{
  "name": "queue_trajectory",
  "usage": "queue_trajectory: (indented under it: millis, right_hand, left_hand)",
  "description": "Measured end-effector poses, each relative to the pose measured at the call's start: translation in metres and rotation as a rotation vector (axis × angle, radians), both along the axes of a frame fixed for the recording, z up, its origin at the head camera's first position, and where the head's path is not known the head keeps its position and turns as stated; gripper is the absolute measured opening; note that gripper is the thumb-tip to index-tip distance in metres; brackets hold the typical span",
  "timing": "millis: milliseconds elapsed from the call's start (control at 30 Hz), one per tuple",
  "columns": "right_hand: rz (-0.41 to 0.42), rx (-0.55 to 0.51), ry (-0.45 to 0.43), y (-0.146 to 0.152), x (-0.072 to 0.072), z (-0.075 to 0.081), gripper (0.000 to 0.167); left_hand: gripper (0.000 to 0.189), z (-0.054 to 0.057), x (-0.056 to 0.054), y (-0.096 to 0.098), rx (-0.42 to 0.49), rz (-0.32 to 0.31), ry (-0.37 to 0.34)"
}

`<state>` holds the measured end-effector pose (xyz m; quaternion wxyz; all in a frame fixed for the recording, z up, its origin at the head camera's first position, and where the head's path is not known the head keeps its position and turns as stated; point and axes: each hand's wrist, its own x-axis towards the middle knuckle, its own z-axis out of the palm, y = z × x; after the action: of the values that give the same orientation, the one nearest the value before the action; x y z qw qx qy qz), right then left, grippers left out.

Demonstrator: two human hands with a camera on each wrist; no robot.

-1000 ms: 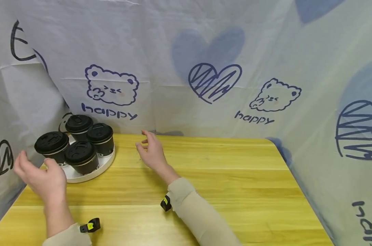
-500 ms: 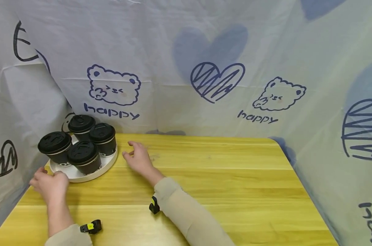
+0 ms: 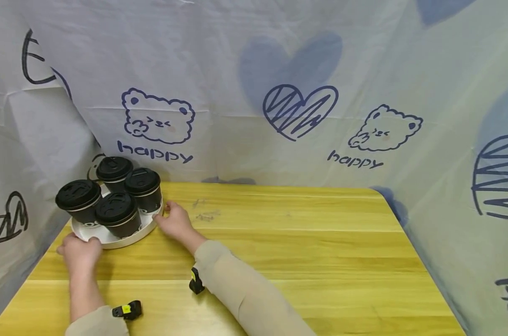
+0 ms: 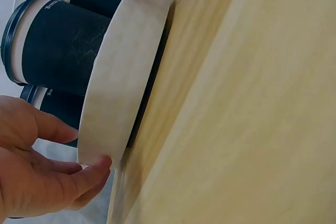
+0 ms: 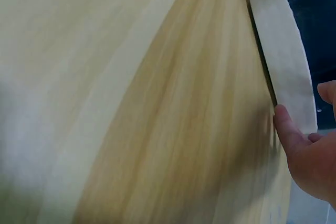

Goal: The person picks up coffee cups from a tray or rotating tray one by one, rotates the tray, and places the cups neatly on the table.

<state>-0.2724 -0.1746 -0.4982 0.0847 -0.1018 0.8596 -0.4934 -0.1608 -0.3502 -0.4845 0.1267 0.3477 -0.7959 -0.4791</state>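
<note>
A round white tray (image 3: 129,241) sits at the far left of the table, with several black paper coffee cups (image 3: 118,215) with black lids standing upright on it. My left hand (image 3: 80,254) grips the tray's near left edge. In the left wrist view, that thumb lies at the rim by a cup and the fingertips (image 4: 105,165) touch the tray's lower edge. At the tray's right side, my right hand (image 3: 175,223) holds the rim. The right wrist view shows its thumb on the cup side and a finger (image 5: 286,124) low on the outer wall.
The yellow wood-grain table (image 3: 304,261) extends to the right of the tray. A white cloth (image 3: 233,154) printed with hearts and bears hangs close behind the cups and along both sides. Each sleeve bears a small black wrist device (image 3: 196,281).
Both hands have come in to the tray and taken hold of its edge. The right hand moved left and down; the left hand moved down and right. The cups stay on the tray.
</note>
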Motion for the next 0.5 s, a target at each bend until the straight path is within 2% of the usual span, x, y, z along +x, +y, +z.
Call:
queue_trajectory:
  millis: [200, 500]
  right_hand:
    - [-0.017, 0.029, 0.019, -0.0052, 0.0022, 0.0009, 0.048]
    - [-0.012, 0.026, 0.017, -0.0082, 0.0017, 0.0036, 0.049]
  left_hand:
    - [0.058, -0.0018, -0.0015, 0.0000, -0.006, -0.033, -0.029]
    - [0.070, 0.0014, -0.0003, 0.0001, 0.057, -0.019, -0.051]
